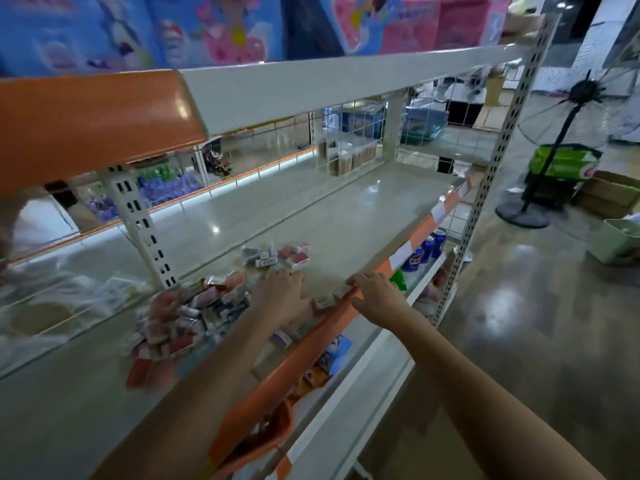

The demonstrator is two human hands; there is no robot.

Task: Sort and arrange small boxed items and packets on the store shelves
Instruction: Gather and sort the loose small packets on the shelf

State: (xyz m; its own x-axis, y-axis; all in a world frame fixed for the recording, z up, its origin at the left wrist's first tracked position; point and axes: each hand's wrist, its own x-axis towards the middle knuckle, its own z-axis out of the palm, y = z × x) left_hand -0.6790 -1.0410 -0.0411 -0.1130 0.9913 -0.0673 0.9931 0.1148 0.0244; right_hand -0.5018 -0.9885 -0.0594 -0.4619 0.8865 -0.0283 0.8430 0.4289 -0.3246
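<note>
Head view, items as I log them from the remote station.

1. Shelf: pale grey board with an orange front strip running from 7 o'clock up to 2 o'clock.

2. Pile of small boxes: red, white and blue cartons heaped loose on the shelf at 9 o'clock of frame centre. Blurred; I read no print on them.

3. Second cluster of small boxes: a smaller group, mostly red and white, farther back on the shelf at 12 o'clock of the left hand and well apart from the pile.

4. Left hand: palm down on the shelf between the two groups, fingers curled onto the boxes at its tips. I cannot tell whether the grip pinches one or merely rests on them.

5. Right hand: at the front strip, 3 o'clock of the left hand, fingers bent over the edge and touching a small white box just behind the strip. Whether the grip pinches it I cannot tell.

6. Blue cans: on the lower shelf, 1 o'clock of the right hand.

7. Standing fan: on the floor at 3 o'clock.

8. Large picture boxes: blue and pink, on the top shelf at 12 o'clock.
</note>
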